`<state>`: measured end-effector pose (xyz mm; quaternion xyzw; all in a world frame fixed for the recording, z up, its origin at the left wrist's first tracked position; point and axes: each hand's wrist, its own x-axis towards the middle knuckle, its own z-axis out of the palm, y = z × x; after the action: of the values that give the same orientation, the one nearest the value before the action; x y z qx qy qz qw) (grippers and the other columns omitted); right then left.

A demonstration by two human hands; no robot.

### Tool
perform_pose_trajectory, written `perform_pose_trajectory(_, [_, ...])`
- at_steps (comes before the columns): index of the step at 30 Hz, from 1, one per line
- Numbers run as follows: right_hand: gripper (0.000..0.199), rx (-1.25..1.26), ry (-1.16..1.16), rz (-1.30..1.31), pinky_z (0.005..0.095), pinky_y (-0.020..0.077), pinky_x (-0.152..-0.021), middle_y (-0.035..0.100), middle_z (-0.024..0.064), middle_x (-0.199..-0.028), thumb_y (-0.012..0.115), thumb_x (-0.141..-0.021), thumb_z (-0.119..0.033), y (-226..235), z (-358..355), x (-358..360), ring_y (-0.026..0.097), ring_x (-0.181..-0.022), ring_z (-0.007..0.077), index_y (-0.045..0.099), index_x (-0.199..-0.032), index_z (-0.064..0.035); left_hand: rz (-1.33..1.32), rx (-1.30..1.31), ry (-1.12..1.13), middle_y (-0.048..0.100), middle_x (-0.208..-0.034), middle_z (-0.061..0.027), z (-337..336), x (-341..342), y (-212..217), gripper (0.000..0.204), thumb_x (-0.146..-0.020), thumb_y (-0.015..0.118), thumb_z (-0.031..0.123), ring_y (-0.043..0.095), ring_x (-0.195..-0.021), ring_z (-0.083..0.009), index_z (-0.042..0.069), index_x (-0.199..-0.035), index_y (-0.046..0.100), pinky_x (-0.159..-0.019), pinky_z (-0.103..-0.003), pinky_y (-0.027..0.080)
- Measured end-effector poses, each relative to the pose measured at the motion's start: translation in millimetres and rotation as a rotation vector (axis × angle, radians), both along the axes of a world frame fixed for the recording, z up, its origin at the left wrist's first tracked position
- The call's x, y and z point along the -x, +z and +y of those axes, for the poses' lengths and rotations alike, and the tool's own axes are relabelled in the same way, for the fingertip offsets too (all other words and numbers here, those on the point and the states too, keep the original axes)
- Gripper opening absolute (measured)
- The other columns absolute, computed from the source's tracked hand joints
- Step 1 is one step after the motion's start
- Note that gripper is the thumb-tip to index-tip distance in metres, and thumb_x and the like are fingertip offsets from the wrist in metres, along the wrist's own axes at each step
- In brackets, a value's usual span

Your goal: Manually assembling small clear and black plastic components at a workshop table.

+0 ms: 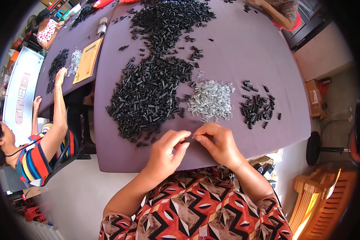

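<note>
Close to the table's near edge, my left hand (164, 154) is closed in a pinch on a small black plastic piece, mostly covered by the fingers. Just beside it, the fingertips of my right hand (222, 146) pinch a tiny shiny bit that looks like a spring. The two hands nearly meet. Beyond my left hand spreads a large heap of short black plastic tubes (148, 96). A pile of small silvery springs (211, 99) lies beyond my right hand. Further right is a smaller loose group of black pieces (258, 108).
The heaps lie on a purple-grey covered table (268, 60); more black parts (172, 18) stretch to its far end. At left, a co-worker's arm (59, 108) reaches over another table with a yellow board (88, 60). A wooden chair (324, 200) stands at right.
</note>
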<state>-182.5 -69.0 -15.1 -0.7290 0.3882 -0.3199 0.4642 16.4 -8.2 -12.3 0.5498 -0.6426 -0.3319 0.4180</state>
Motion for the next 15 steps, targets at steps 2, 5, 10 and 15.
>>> perform_pose_trajectory(2, [0.007, -0.145, -0.004, -0.064, 0.0287, 0.0529, -0.075, 0.069, 0.0071, -0.095, 0.070, -0.097, -0.005, -1, 1, 0, 0.065, -0.085, 0.0143, 0.071, -0.102, -0.0003, 0.006, 0.132, 0.008, 0.067, -0.091, -0.0119, -9, 9, -6, 0.023, -0.089, 0.072, -0.001, 0.067, -0.073, -0.0252, 0.002, -0.111, 0.067, -0.061, -0.033, 0.054])
perform_pose_trajectory(5, [0.010, -0.336, -0.025, -0.169, 0.0264, 0.0538, -0.076, 0.069, 0.0039, -0.093, 0.069, -0.099, -0.007, -6, 2, -2, 0.064, -0.086, 0.0095, 0.069, -0.103, 0.0023, -0.024, 0.182, 0.018, 0.067, -0.089, -0.0117, -15, 11, -10, 0.021, -0.087, 0.073, -0.002, 0.067, -0.070, -0.0256, 0.001, -0.107, 0.068, -0.060, -0.034, 0.053])
perform_pose_trajectory(10, [0.008, -0.208, -0.112, -0.159, 0.0264, 0.0533, -0.067, 0.069, 0.0053, -0.084, 0.071, -0.096, -0.007, -2, 5, -10, 0.064, -0.074, 0.0083, 0.070, -0.100, 0.0005, -0.125, 0.238, 0.060, 0.066, -0.086, -0.0108, -20, 11, -14, 0.019, -0.084, 0.074, -0.001, 0.065, -0.066, -0.0260, 0.003, -0.102, 0.068, -0.058, -0.034, 0.052])
perform_pose_trajectory(15, [0.010, -0.291, -0.092, -0.099, 0.0254, 0.0542, -0.069, 0.070, 0.0046, -0.088, 0.072, -0.095, -0.005, -4, -3, -6, 0.065, -0.077, 0.0082, 0.068, -0.101, 0.0016, -0.262, 0.342, 0.026, 0.065, -0.084, -0.0106, -23, 10, -9, 0.017, -0.084, 0.073, 0.000, 0.063, -0.064, -0.0271, 0.005, -0.099, 0.067, -0.057, -0.036, 0.051])
